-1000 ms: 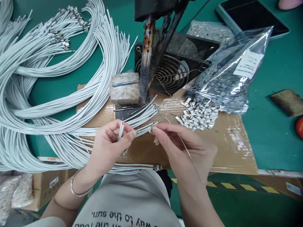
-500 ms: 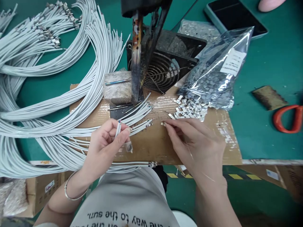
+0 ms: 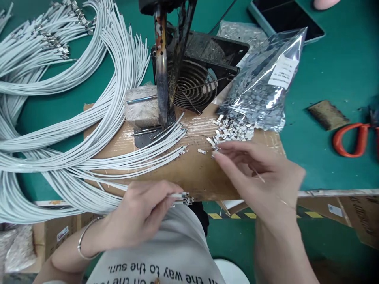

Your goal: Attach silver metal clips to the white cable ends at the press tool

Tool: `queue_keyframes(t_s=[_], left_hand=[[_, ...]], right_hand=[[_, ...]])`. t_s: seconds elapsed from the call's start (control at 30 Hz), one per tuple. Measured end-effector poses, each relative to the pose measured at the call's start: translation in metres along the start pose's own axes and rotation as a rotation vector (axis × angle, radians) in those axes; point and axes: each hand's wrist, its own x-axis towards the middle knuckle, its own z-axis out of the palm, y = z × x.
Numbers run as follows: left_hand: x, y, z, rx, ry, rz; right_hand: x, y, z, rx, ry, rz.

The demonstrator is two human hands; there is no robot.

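My left hand [image 3: 142, 211] is closed on a white cable [image 3: 177, 195] at the near edge of the cardboard sheet [image 3: 189, 173], beside other finished cable ends. My right hand [image 3: 260, 177] reaches toward the pile of small metal clips [image 3: 232, 132], fingertips pinched at the pile's near edge; a thin solder wire [image 3: 258, 176] runs through the hand. One clip [image 3: 201, 151] lies apart on the cardboard. Several white cables [image 3: 154, 148] fan out with stripped ends near the soldering iron [image 3: 161, 67].
A foil bag of clips [image 3: 260, 90] lies open behind the pile. A black fan [image 3: 201, 75] sits behind the iron stand, with a sponge block [image 3: 139, 106] to its left. Large bundles of white cables [image 3: 44, 118] fill the left. Orange-handled scissors [image 3: 352, 138] and a tablet [image 3: 284, 15] lie right.
My left hand has dropped with its cable from the middle of the cardboard to the near edge. My right hand has moved right to the clip pile.
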Motion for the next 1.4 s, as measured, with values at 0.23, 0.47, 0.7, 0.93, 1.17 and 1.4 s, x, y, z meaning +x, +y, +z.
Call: queue_keyframes(t_s=[0.23, 0.47, 0.7, 0.93, 1.17, 1.4], left_hand=[[0.014, -0.011, -0.006, -0.698, 0.175, -0.493], [0.013, -0.006, -0.002, -0.759, 0.265, -0.437], [0.011, 0.0, 0.007, -0.609, 0.38, -0.333], [0.008, 0.0, 0.011, -0.541, 0.4, -0.249], [0.005, 0.0, 0.012, -0.498, 0.363, -0.216], [0.005, -0.002, 0.014, -0.365, 0.392, -0.157]], right_hand=[[0.019, 0.014, 0.008, -0.278, -0.267, -0.234], [0.006, -0.001, 0.005, -0.115, -0.192, -0.024], [-0.02, -0.035, 0.024, 0.559, -0.16, 0.358], [-0.03, -0.046, 0.041, 0.863, -0.276, 0.487], [-0.028, -0.049, 0.042, 0.953, -0.316, 0.538], [-0.031, -0.046, 0.045, 1.044, -0.305, 0.576]])
